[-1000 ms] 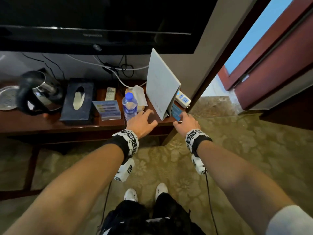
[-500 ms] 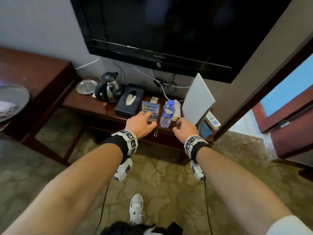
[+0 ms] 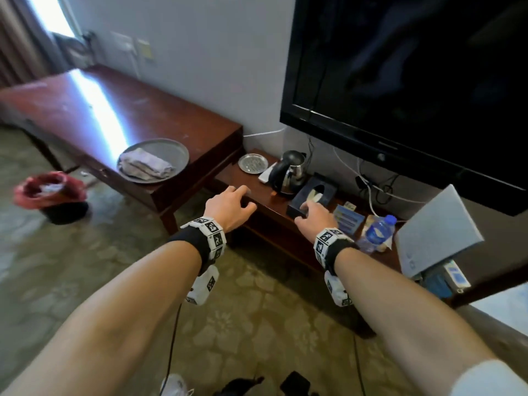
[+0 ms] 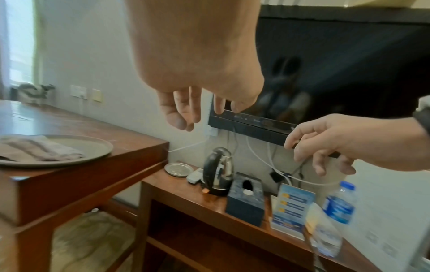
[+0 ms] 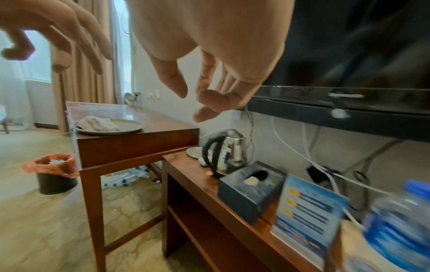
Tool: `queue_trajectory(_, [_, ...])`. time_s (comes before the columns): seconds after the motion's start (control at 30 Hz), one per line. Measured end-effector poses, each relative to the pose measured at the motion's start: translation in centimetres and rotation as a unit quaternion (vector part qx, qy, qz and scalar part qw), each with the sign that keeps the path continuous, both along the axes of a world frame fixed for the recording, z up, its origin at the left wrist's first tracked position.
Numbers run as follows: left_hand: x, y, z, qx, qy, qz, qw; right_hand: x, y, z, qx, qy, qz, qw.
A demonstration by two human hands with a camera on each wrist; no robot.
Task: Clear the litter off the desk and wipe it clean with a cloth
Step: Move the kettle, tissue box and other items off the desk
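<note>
Our view has swung left since a second ago, when we faced the folder end of the low shelf. At the far left of the head view the lined bin (image 3: pixel 51 192) now shows on the carpet. Right of it, in the upper left, the desk (image 3: pixel 85 110) has come into sight, with the folded cloth (image 3: pixel 144 165) lying on a round tray (image 3: pixel 177 155) at its near end. In the centre, our left hand (image 3: pixel 230 205) and right hand (image 3: pixel 313 217) hang above the shelf (image 3: pixel 265 195), fingers loosely curled, holding nothing. At the right stands the water bottle (image 3: pixel 377 232), which we passed by. We judge the cloth comes next.
</note>
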State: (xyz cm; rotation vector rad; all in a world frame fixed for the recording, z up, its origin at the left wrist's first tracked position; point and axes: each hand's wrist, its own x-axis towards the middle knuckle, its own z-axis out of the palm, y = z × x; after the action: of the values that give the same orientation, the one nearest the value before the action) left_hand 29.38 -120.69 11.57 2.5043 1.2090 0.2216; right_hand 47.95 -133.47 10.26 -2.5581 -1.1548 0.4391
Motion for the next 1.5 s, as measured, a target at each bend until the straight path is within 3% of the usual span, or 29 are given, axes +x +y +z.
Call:
queue_trajectory(0.37, [-19.5,18.2,0.3,0.015,-0.011,0.104,0.994,-17.3,21.9,0.5,0.028,-0.005,0.085,0.996])
queue_trajectory(0.67, [-29.5,29.4,-0.2,0.006,-0.014,0.181,0.983,-26.9,36.5,0.6,0.023,-0.029,0.166,0.985])
queue_trajectory(1.17, [-35.3,54.7,-3.5,-0.022,0.036,0.19,0.981,-32.0,63.9,-3.8,-0.005,0.009,0.225,0.974])
queue_trajectory(1.5, [-34.6,67.6,-6.2,-0.047,0.064,0.119,0.99,-32.5,72.9,-5.8,-0.065,0.012,0.176,0.982])
